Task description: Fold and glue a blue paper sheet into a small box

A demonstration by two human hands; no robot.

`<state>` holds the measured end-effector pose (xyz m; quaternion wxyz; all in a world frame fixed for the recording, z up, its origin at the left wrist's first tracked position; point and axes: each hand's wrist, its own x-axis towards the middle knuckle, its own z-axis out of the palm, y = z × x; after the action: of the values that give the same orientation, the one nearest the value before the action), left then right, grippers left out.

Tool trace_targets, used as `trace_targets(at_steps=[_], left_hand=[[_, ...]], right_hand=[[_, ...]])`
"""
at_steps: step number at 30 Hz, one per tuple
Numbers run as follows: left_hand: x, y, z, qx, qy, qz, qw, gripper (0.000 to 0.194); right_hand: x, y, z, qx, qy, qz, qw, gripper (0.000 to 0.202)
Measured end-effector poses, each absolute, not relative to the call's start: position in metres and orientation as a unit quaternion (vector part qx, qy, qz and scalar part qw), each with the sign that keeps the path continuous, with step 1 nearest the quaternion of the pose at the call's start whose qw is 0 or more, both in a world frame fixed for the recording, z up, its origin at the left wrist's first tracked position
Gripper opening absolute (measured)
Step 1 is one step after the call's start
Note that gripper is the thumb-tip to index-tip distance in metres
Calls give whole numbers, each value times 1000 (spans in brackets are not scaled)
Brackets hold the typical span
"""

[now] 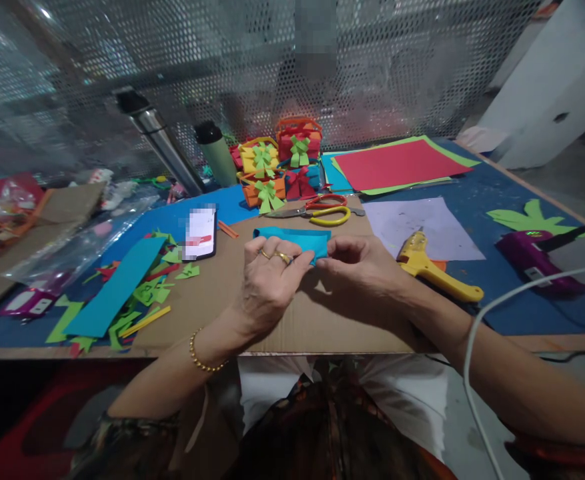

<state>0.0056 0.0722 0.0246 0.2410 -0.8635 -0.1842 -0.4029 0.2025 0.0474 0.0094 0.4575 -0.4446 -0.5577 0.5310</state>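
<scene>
A folded piece of blue paper (292, 236) is held between both hands above the brown cardboard (302, 327). My left hand (272, 283), with rings on its fingers, is closed around the paper's near side, thumb pressed against its lower edge. At the right end, my right hand (359, 267) pinches the paper's corner between thumb and fingers. Just beyond the paper lie scissors (329, 212) with red and yellow handles. A yellow hot glue gun (432, 270) rests on a pale sheet (422, 220), right of my right hand.
Small paper baskets with bows (262, 160) stand at the back, beside stacked red and green sheets (407, 167). Leftward are a phone (200, 232), a blue strip (117, 287), paper scraps (152, 290) and two bottles (159, 137). A white cable (477, 347) runs down the right.
</scene>
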Motion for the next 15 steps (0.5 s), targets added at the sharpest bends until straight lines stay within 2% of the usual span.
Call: trace_targets(at_steps=[7,15], left_hand=[[4,74,21,-867,-190,-393,240,11],[3,76,22,-863,-169,-411,239,14]], right_hand=[[202,46,9,-454,-542,525,473,27],[201,45,12,-429,-524,562,476,33]])
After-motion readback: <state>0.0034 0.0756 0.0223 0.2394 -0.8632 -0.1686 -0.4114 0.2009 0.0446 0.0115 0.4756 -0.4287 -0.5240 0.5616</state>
